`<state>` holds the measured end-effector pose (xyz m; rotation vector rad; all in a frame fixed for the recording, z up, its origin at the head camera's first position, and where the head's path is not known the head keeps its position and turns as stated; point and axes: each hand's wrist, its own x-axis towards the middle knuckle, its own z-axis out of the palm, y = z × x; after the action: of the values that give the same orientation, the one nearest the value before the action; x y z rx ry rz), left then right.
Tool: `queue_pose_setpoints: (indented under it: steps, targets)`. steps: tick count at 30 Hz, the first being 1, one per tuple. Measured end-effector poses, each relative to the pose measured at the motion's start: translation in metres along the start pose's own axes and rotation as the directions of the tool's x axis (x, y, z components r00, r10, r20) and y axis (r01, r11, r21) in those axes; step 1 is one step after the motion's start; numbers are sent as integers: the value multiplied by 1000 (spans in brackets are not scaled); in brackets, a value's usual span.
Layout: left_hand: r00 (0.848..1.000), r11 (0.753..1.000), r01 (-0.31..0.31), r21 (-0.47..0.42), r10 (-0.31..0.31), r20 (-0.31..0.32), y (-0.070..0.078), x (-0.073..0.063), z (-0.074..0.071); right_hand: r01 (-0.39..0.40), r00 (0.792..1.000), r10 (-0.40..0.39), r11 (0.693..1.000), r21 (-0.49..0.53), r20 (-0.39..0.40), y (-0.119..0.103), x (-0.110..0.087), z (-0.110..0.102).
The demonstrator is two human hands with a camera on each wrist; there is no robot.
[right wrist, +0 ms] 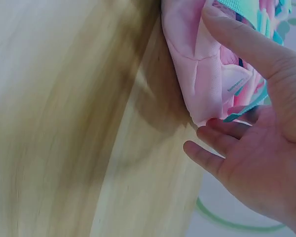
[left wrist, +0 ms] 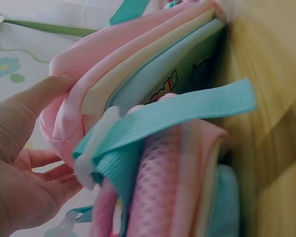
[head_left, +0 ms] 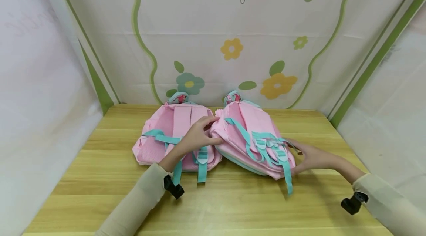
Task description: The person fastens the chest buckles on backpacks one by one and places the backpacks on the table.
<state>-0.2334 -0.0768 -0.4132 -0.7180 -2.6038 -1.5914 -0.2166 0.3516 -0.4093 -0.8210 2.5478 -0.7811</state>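
Two pink backpacks with teal straps lie side by side, their padded shoulder straps facing up. My left hand (head_left: 196, 136) reaches across the left backpack (head_left: 181, 119) and grips the left edge of the right backpack (head_left: 254, 119), thumb on the near side and fingers behind. At the opposite lower corner, my right hand (head_left: 314, 156) holds the same backpack between thumb and fingers. That bag sits askew, its left side raised, showing a pale teal front panel (left wrist: 148, 79) in the left wrist view. Loose teal webbing (head_left: 287, 177) with white buckles hangs near my right fingers.
The bags rest on a wood-grain table (head_left: 213, 206). Behind them hangs a white cloth backdrop (head_left: 199, 14) with printed flowers, and similar white cloth closes both sides. Small patterned flaps (head_left: 232, 97) stick up from the bags' far ends.
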Motion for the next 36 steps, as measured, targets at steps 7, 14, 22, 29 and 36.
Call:
queue_pose_setpoints:
  steps: [7, 14, 22, 29, 36]
  targets:
    - [999, 998, -39, 56, 38, 18, -1, -3, 15, -24, 1000, 24, 999, -23, -3, 9, -9, -11]
    - [997, 995, -46, 87, 41, 60, -1, -4, 20, -33, 999, 31, 998, -54, -34, 13, -14, -15]
    - [989, 993, -11, 115, -7, 148, -4, -6, 23, -35, 999, 35, 999, -3, -31, 18, -19, -18]
    - [984, 993, 12, 119, -33, 175, -5, -6, 24, -17, 999, 20, 997, 74, -29, 26, -20, -18]
    - [984, 989, -4, 146, -23, 179, -7, -6, 26, -36, 999, 37, 999, 30, -37, 26, -21, -20]
